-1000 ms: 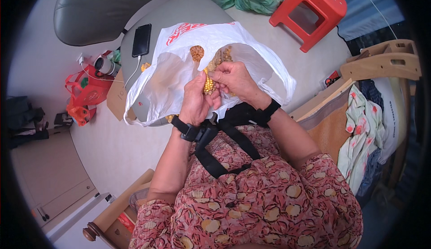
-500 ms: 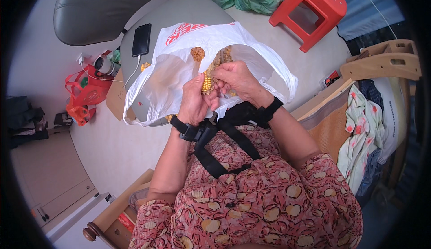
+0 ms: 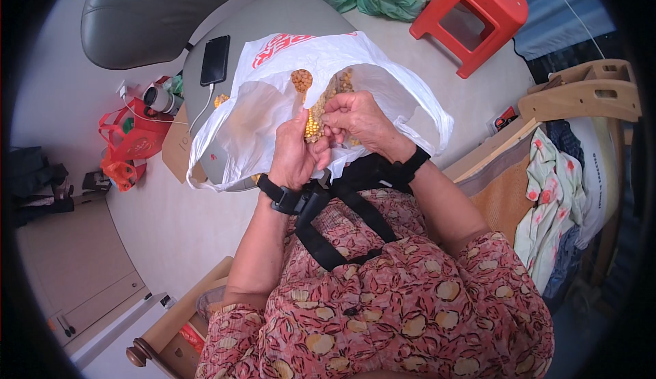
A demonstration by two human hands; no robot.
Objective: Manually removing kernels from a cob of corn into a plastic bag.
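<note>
A partly stripped corn cob (image 3: 313, 129), with yellow kernels on one side and a pale bare part beside them, is held above the mouth of a white plastic bag (image 3: 328, 54). My left hand (image 3: 292, 152) is closed round its near left side. From the right, my right hand (image 3: 369, 125) has thumb and forefinger pinched against the cob; the fingertips partly hide each other. Loose kernels (image 3: 301, 80) show inside the bag, which lies spread over a grey chair seat (image 3: 256, 20).
A black phone (image 3: 215, 60) with a white cable lies left of the bag, near a few kernels (image 3: 221, 99). Beyond, at right, stands a red plastic stool (image 3: 502, 10). Red bags (image 3: 140, 133) sit on the floor at left, and a wooden chair (image 3: 581, 92) with clothes is at right.
Both hands stay almost in place at the cob. My right fingers have shifted slightly along it, and the cob has tilted a little, showing more of its bare part.
</note>
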